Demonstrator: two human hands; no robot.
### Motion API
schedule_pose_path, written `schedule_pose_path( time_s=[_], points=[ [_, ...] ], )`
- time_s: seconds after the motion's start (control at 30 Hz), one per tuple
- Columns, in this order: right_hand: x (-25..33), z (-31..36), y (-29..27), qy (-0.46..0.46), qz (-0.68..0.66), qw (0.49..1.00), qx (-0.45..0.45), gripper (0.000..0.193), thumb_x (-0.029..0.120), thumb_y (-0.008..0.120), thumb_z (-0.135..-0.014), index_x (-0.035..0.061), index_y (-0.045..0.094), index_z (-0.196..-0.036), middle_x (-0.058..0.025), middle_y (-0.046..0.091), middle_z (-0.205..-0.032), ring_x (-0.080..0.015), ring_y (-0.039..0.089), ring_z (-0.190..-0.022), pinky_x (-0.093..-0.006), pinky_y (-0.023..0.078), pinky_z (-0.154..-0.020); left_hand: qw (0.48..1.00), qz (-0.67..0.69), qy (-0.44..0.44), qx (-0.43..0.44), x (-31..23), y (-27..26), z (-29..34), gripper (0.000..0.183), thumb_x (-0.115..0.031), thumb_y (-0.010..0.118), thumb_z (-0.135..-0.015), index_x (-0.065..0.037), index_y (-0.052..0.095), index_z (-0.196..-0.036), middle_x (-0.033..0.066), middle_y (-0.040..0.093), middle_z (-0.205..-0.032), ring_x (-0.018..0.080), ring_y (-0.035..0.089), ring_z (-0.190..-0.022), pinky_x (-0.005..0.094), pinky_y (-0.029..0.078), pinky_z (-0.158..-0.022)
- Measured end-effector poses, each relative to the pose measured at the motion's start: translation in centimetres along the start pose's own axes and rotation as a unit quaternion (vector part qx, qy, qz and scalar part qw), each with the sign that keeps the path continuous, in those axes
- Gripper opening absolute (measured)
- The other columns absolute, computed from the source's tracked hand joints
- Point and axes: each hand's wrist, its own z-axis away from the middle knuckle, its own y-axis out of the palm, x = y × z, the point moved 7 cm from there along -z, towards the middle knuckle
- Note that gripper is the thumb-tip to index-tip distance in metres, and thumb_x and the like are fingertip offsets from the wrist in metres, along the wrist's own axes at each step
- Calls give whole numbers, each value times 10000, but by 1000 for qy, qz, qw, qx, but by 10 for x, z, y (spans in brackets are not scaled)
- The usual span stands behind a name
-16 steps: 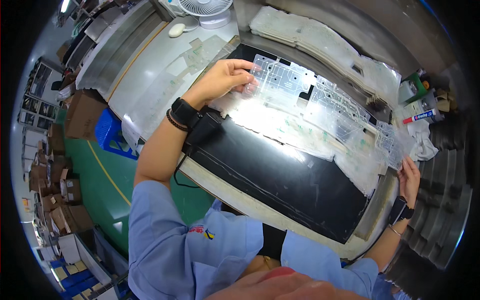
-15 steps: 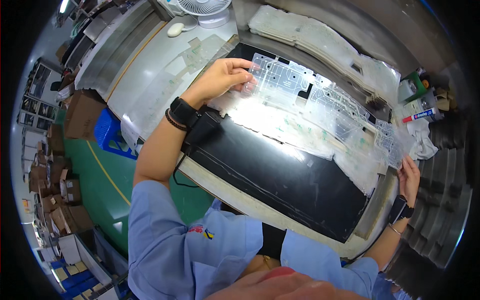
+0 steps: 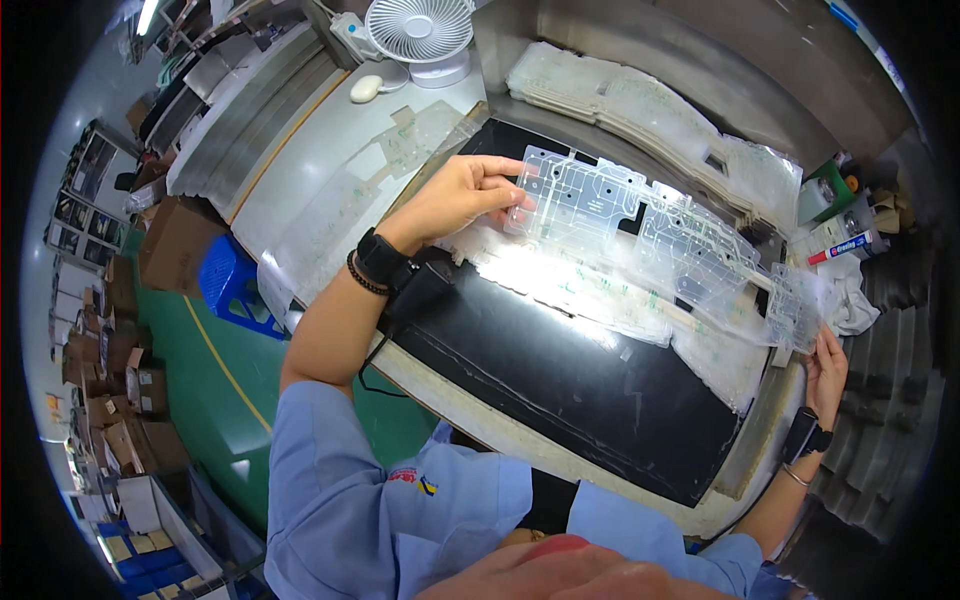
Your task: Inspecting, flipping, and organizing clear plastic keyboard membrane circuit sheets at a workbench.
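Note:
A thin clear plastic sheet (image 3: pixel 585 205) with printed white circuit-like lines and cut-outs stretches between my two hands. My left hand (image 3: pixel 465 197) pinches its left end between thumb and fingers. At the far right end, my right hand (image 3: pixel 826 372) grips the sheet's corner. Under it, other translucent sheets (image 3: pixel 715 378) lie on a shiny black board (image 3: pixel 530 345), with strong glare in their middle. How far the held sheet is lifted off those below is hard to tell.
Behind the board stands a stack of similar sheets (image 3: pixel 640 95). A white fan (image 3: pixel 420 35) and a white mouse-shaped object (image 3: pixel 367 89) are at the back left, near another loose sheet (image 3: pixel 425 135). To the right are a marker-like tube (image 3: pixel 843 248) and a white cloth (image 3: pixel 848 300).
The whole view has shifted, with the bench now lower and slightly right in the picture. Both hands still hold the sheet at its ends, and its glare has lessened.

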Motion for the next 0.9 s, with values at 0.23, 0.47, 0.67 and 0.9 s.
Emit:
schedule_pose_path(
  time_s=[0.23, 0.47, 0.67, 0.9],
  points=[
    [-7, -8, -9, -3, -5, 1000, 12, 281, 79, 488, -877, -7, 509, -1144, -51, 590, -1002, -77, 560, -812, -197, 464, -703, 1000, -8, -2, 3, -4, 4, 2, 374, -61, 541, -820, 21, 475, -1179, 116, 637, -890, 84, 578, -695, 218, 489, -650],
    [-12, -8, -13, -4, 1, 1000, 12, 281, 83, 483, -880, -5, 508, -1146, -46, 587, -1013, -72, 555, -820, -187, 457, -707, 999, -33, 13, 8, -9, 5, 5, 379, -61, 542, -823, 21, 469, -1186, 120, 640, -894, 84, 590, -702, 218, 493, -666],
    [-15, -11, -18, 5, 11, 1000, 0, 291, 83, 479, -882, -15, 497, -1156, -61, 574, -1045, -84, 557, -837, -196, 461, -720, 999, -31, 11, 9, -8, 8, 8, 390, -66, 545, -824, 24, 459, -1194, 126, 641, -895, 86, 595, -706, 223, 499, -668],
    [-13, -11, -30, 3, 18, 1000, 0, 300, 96, 476, -885, -19, 492, -1161, -64, 565, -1071, -90, 555, -873, -202, 454, -735, 1000, -21, 6, 16, -15, 21, 9, 399, -70, 547, -824, 54, 444, -1189, 130, 640, -887, 97, 580, -695, 234, 497, -661]
  ],
)
